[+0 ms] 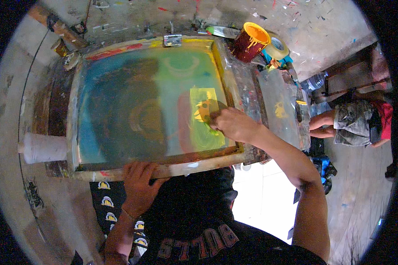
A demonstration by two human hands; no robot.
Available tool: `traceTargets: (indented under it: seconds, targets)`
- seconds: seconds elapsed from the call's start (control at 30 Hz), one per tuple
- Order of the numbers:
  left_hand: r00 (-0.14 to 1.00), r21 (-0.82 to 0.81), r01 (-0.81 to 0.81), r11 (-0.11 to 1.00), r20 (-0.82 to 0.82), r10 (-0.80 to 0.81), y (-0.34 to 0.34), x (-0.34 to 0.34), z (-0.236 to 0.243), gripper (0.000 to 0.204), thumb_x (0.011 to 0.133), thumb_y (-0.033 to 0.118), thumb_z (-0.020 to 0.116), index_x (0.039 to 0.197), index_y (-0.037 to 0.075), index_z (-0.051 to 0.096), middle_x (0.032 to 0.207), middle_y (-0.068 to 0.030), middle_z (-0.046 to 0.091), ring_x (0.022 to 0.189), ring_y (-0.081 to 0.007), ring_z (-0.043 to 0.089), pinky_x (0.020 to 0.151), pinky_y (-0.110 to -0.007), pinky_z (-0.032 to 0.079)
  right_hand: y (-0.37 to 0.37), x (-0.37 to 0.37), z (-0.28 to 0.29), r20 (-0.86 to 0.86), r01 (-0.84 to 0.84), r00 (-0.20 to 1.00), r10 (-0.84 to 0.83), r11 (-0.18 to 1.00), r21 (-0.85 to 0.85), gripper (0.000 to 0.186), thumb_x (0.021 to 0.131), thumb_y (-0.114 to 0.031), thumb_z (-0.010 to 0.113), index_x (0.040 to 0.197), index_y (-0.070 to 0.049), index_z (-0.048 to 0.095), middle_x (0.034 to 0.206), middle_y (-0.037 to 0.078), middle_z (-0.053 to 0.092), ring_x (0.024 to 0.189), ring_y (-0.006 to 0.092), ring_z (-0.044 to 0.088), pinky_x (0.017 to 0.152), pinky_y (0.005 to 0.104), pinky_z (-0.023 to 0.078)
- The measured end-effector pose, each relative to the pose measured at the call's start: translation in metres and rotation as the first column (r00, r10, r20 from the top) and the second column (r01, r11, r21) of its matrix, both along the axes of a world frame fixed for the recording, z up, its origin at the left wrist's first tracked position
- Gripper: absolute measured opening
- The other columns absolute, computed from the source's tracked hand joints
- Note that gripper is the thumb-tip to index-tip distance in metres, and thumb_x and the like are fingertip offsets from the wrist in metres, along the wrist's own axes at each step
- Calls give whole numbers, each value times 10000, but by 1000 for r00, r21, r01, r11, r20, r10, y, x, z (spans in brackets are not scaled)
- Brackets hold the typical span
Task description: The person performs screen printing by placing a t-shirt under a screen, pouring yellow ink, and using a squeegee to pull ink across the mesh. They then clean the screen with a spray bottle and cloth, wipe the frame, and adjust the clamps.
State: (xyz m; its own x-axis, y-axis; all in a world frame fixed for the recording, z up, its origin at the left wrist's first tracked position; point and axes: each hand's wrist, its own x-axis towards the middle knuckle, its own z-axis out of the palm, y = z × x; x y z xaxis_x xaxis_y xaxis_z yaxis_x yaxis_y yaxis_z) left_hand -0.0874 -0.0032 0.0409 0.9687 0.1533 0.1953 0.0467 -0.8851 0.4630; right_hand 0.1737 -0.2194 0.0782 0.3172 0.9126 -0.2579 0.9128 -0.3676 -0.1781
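Note:
A wooden screen-printing frame lies before me, its mesh tinted blue-green with a shadow over the left half. My left hand grips the near rail, fingers bent over the wood. Low over the right part of the mesh, my right hand is closed around something mostly hidden; a yellow-green edge shows below its fingers. Beside that hand is a yellow-green rectangle on the mesh with wet yellow-orange ink smeared over it.
A metal hinge joins the far rail. Beyond the right corner stand an ink-streaked can of yellow-orange and a tape roll. A whitish plastic container lies at left. Dark printed fabric hangs below; another person is at far right.

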Motion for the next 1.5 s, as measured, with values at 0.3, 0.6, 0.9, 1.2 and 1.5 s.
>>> traceTargets:
  seconds: [0.3, 0.6, 0.9, 1.2, 1.5]
  targets:
    - [1000, 8, 15, 1000, 0, -15, 1, 0, 1, 526, 679, 329, 836, 1096, 64, 657, 1024, -113, 624, 1025, -343, 567, 971, -517, 380, -19, -1, -1, -65, 61, 995, -70, 989, -137, 166, 822, -36, 565, 912, -27, 703, 945, 187, 665, 1012, 331, 610, 875, 463, 491]
    - [999, 39, 43, 998, 25, -44, 7, 0, 3, 530, 660, 321, 846, 1084, 63, 661, 1001, -112, 617, 995, -333, 571, 934, -506, 393, 17, 41, -8, 96, 170, 980, -173, 985, 42, 137, 793, -6, 572, 876, 46, 668, 910, 240, 665, 933, 394, 648, 807, 468, 539]
    - [998, 2, 22, 1000, 55, -22, 6, -1, 2, 476, 675, 309, 837, 1044, 66, 659, 967, -105, 609, 958, -325, 571, 911, -497, 398, 20, 58, -42, 167, 223, 958, -234, 972, 80, 117, 746, -38, 640, 842, 25, 665, 894, 238, 659, 915, 409, 643, 806, 480, 528]
    - [999, -21, 27, 999, 21, -27, 6, 1, 1, 509, 667, 324, 839, 1068, 61, 669, 988, -101, 620, 961, -323, 573, 915, -488, 399, 34, 70, -50, 81, 175, 979, -186, 976, 133, 291, 786, -106, 689, 1064, -19, 686, 1034, 206, 658, 1001, 381, 625, 886, 453, 518]
    - [998, -9, 27, 1000, 50, -27, 5, -1, 0, 496, 682, 322, 834, 1068, 59, 670, 1005, -100, 626, 967, -321, 576, 933, -487, 400, 52, 67, -55, 97, 245, 960, -261, 958, 150, 262, 763, -69, 710, 1023, -44, 703, 998, 184, 671, 944, 383, 638, 846, 461, 532]
